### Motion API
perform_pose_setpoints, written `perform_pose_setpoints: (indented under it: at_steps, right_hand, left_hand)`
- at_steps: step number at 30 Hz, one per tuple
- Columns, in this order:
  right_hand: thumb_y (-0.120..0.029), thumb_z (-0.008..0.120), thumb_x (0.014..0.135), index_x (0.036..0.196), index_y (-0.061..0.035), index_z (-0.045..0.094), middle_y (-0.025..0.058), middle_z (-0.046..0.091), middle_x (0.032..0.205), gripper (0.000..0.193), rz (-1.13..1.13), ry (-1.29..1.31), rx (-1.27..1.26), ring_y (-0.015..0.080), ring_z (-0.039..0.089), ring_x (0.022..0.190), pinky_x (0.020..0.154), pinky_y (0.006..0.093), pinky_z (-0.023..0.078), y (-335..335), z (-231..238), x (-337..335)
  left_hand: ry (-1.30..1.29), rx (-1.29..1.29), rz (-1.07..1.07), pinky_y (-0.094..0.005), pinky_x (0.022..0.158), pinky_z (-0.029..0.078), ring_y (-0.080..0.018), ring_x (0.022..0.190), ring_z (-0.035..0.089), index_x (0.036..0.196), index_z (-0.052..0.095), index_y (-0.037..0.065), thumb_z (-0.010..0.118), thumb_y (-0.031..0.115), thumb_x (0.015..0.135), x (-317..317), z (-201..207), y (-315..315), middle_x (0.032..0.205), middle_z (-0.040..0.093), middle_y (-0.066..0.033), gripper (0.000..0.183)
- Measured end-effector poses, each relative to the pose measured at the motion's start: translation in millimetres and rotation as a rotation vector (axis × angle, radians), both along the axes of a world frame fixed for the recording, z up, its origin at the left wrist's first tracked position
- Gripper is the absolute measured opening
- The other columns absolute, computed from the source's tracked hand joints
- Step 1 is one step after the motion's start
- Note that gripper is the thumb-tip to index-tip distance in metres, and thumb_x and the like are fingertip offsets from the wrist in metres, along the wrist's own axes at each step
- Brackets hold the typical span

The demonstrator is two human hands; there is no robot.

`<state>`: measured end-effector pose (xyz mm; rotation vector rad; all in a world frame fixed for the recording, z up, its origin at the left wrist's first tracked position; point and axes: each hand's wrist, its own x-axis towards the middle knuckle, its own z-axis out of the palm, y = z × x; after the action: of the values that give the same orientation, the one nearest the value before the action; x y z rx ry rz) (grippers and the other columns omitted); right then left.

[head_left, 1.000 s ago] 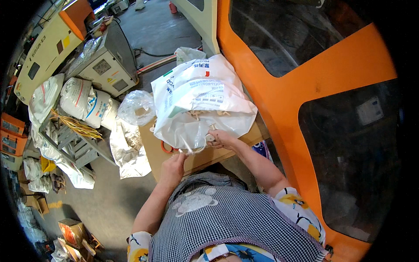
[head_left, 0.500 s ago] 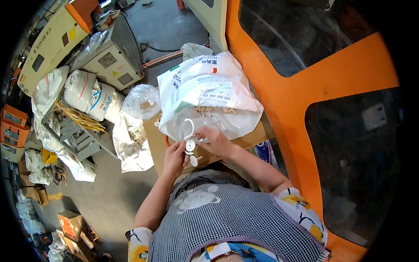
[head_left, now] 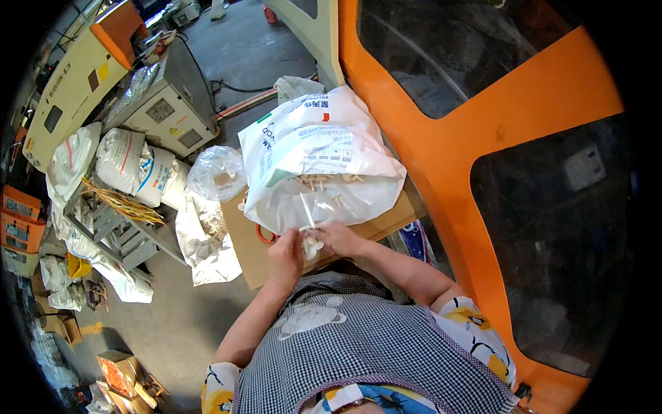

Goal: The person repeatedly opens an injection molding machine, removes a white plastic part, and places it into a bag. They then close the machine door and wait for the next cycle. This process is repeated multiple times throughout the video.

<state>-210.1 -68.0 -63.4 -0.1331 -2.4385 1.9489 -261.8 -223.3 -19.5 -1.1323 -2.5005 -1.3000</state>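
A white moulded plastic piece (head_left: 312, 247) with small round discs sits between my two hands, close in front of my apron. My left hand (head_left: 285, 258) is closed on its left side, and my right hand (head_left: 339, 239) grips it from the right. A thin white strip (head_left: 307, 208) sticks up from between my fingers, away from me. Just beyond lies a large white printed plastic sack (head_left: 324, 145), its mouth facing me, with pale plastic pieces (head_left: 318, 181) showing inside. Beside my left hand an orange-red loop (head_left: 265, 234) rests on the cardboard (head_left: 243, 250); its kind is unclear.
An orange machine panel with dark windows (head_left: 448, 145) rises close on the right. To the left are a clear plastic bag (head_left: 216, 174), an open white sack of pale pieces (head_left: 207, 238), a grey metal frame (head_left: 124, 231) and stacked full sacks (head_left: 121, 157). A grey cabinet (head_left: 169, 110) stands behind.
My hands have come together around the white piece, and its discs and curved arm are now mostly covered. The whole view has shifted slightly.
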Motion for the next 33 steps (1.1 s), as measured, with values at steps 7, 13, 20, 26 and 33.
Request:
perform_pose_setpoints:
  at_steps: [7, 13, 20, 26, 33]
  right_hand:
    - [-0.007, 0.048, 0.081, 0.095, 0.0047, 0.057, 0.0104, 0.059, 0.081, 0.021, -0.541, -0.138, -0.831, 0.0178, 0.057, 0.069, 0.061, 0.0296, 0.048, 74, -52, -59]
    - [-0.005, 0.054, 0.081, 0.110, 0.0024, 0.050, 0.0163, 0.057, 0.097, 0.031, -0.161, 0.375, 0.486, 0.0277, 0.059, 0.082, 0.070, 0.0338, 0.050, 19, 3, -28]
    - [-0.012, 0.057, 0.082, 0.097, -0.0010, 0.052, 0.0131, 0.059, 0.074, 0.019, 0.006, 0.491, 0.504, 0.0286, 0.058, 0.060, 0.062, 0.0377, 0.049, -19, 6, -1]
    - [-0.015, 0.058, 0.081, 0.099, -0.0034, 0.054, 0.0113, 0.058, 0.077, 0.022, -0.032, -0.046, 0.036, 0.0278, 0.059, 0.066, 0.064, 0.0377, 0.049, -35, 7, 3]
    - [-0.009, 0.055, 0.079, 0.109, 0.0007, 0.051, 0.0124, 0.057, 0.091, 0.033, 0.201, 0.737, 0.824, 0.0257, 0.059, 0.082, 0.075, 0.0354, 0.048, -29, 14, -5]
  left_hand:
    - [-0.446, 0.202, 0.156, -0.0281, 0.041, 0.042, -0.0147, 0.045, 0.053, 0.084, 0.051, 0.002, 0.047, 0.007, 0.091, 4, 4, 0, 0.068, 0.054, -0.0068, 0.010]
    - [-0.947, 0.655, 0.251, -0.0239, 0.041, 0.046, -0.0141, 0.047, 0.055, 0.081, 0.049, 0.001, 0.044, 0.020, 0.095, -19, -8, -5, 0.069, 0.056, -0.0095, 0.024]
    - [-1.054, 0.661, 0.247, -0.0231, 0.043, 0.046, -0.0129, 0.050, 0.055, 0.081, 0.050, 0.000, 0.045, 0.019, 0.094, -14, -24, -15, 0.071, 0.058, -0.0101, 0.024]
    - [-0.947, 0.628, 0.260, -0.0231, 0.045, 0.047, -0.0125, 0.052, 0.056, 0.082, 0.051, -0.001, 0.047, 0.020, 0.094, -9, -23, -17, 0.073, 0.059, -0.0095, 0.024]
    - [-1.196, 0.630, 0.308, -0.0226, 0.045, 0.047, -0.0109, 0.052, 0.054, 0.086, 0.055, -0.001, 0.049, 0.021, 0.092, -10, -32, -33, 0.070, 0.059, -0.0082, 0.023]
